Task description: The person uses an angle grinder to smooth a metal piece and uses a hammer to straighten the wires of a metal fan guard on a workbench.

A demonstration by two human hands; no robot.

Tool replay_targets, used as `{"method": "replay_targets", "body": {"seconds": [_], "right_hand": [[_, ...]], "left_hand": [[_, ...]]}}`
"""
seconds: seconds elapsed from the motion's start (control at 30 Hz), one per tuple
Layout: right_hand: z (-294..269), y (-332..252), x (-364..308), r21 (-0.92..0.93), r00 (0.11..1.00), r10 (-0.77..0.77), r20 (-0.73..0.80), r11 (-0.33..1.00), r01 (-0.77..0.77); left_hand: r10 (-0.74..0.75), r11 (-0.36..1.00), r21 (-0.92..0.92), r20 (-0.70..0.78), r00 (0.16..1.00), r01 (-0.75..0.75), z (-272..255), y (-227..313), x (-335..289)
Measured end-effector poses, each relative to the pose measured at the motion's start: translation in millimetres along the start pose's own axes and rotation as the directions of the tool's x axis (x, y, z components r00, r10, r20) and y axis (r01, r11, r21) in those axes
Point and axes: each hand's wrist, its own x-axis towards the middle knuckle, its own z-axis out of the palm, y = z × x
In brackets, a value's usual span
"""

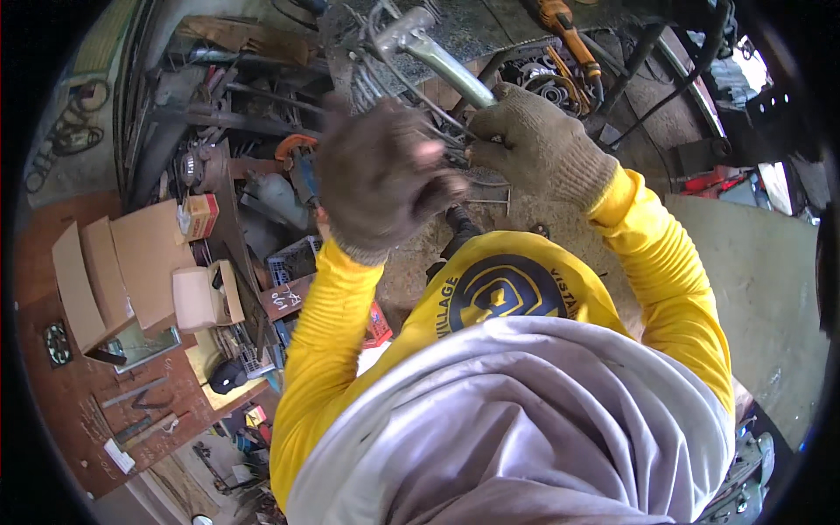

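- From where I stand, the steel hammer [448, 70] points forward and left out of the gloved right hand [542, 144], its long axis slanting, the head farthest from the grip and seen against the dark tabletop [468, 24]
- The right hand is wrapped around the handle's near end; the left hand [376, 179] sits farther off, leftward, too blurred for me to tell its grip
- The hammer looks bare grey, with a shiny shaft and 1 stubby crosswise head

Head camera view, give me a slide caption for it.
A gloved right hand grips a hammer beside the blurred, gloved left hand.
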Motion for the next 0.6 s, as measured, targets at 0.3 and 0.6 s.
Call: {"method": "replay_targets", "body": {"seconds": [0.3,0.6], "right_hand": [[-7,9,15,-0.114,0.927,0.076,0.366,0.993,-0.036],[-8,28,17,0.078,0.908,0.251,0.335,0.953,-0.292]], "left_hand": [[0.203,0.959,0.08,0.473,0.857,-0.271,40,-17,-5],[-0.051,0.963,-0.2,0.52,0.852,0.18,56,-23,-46]]}}
